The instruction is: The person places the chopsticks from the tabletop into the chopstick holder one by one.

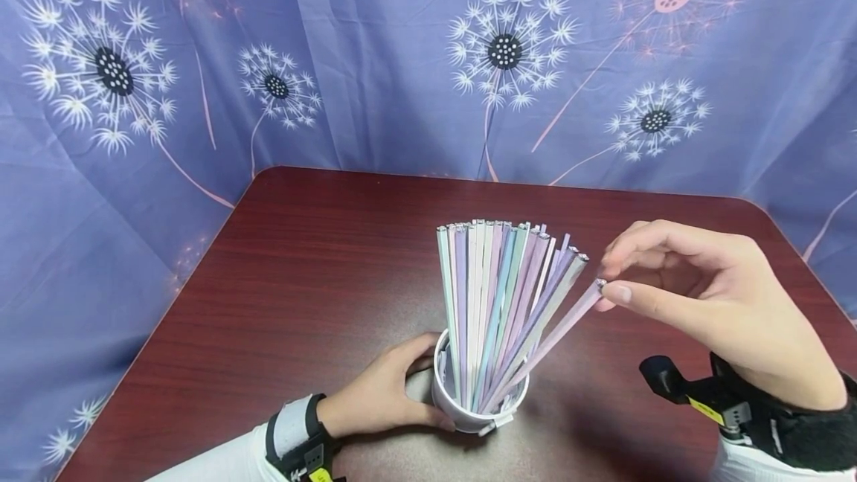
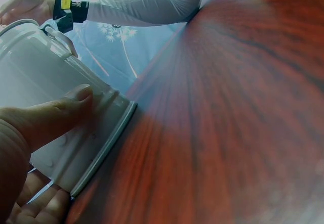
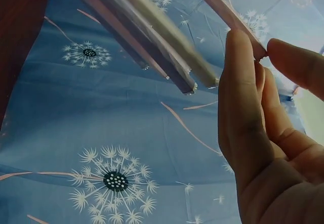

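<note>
A small white pail point(image 1: 469, 416) stands on the table, filled with long thin pastel strips point(image 1: 498, 296) in white, purple, pink, blue and green, fanned out at the top. My left hand point(image 1: 384, 389) grips the pail from its left side, thumb at the front. In the left wrist view the thumb point(image 2: 55, 118) lies along the pail's wall. Up at the right, my right hand point(image 1: 703, 296) pinches the tip of one pale pink strip point(image 1: 552, 337) between thumb and fingers. That strip leans right, away from the bunch, its lower end still inside the pail.
The dark red wooden table point(image 1: 321, 266) has rounded far corners. Behind it and along the sides hangs a blue curtain point(image 1: 395, 58) printed with dandelions. A black camera band point(image 1: 736, 407) is strapped round the right wrist.
</note>
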Motion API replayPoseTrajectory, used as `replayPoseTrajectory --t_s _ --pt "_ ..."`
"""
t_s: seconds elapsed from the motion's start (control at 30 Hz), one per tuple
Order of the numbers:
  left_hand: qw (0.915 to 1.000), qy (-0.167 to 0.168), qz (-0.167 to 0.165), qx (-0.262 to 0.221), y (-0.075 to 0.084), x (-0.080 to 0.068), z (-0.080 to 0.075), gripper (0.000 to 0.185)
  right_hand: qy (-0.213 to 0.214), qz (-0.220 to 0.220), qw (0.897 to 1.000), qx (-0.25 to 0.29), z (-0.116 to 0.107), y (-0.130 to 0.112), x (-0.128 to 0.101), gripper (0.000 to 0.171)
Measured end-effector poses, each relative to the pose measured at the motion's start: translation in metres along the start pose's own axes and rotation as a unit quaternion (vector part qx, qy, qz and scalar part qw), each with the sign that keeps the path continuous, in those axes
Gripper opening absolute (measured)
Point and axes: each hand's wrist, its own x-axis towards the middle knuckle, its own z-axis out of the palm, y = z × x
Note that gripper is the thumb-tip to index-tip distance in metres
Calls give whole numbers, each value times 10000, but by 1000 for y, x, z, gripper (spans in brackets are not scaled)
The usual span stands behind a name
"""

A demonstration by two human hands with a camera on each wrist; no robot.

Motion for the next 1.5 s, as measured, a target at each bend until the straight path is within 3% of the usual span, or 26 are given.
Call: replayPoseTrajectory --t_s 0.2,0.43,0.6,0.73,0.8,0.87,0.97,1.07,1.13,1.23,1.5 --pt "10000 -6 11 -24 1 0 0 87 205 104 9994 -246 2 -1 1 31" --pt "9998 -13 -149 -96 3 0 0 89 618 482 9907 -1113 2 3 7 24" --pt "9999 17 -113 1 3 1 0 89 597 542 9870 -1393 -6 9 10 22" --pt "9999 31 -130 77 4 1 -1 89 863 981 9724 -1932 -14 19 15 14" --pt "9999 32 -143 79 3 2 -1 89 907 1284 9547 -2525 -19 32 19 13" --pt "9999 23 -138 76 3 2 0 89 619 1383 9368 -3153 -25 50 22 16" --pt "10000 4 -81 51 2 1 0 89 -163 1441 9065 -3966 -33 78 25 21" --pt "10000 -9 -59 22 2 1 1 89 -997 1411 8827 -4369 -38 103 27 23" --pt "10000 -2 -95 -17 2 0 1 88 -1404 1401 8735 -4445 -38 116 27 20" --pt "9999 14 -159 -20 3 -1 2 88 -1784 1187 8677 -4485 -37 131 27 14" --pt "10000 4 -63 -27 2 0 1 89 -2080 530 8483 -4841 -35 143 25 16"
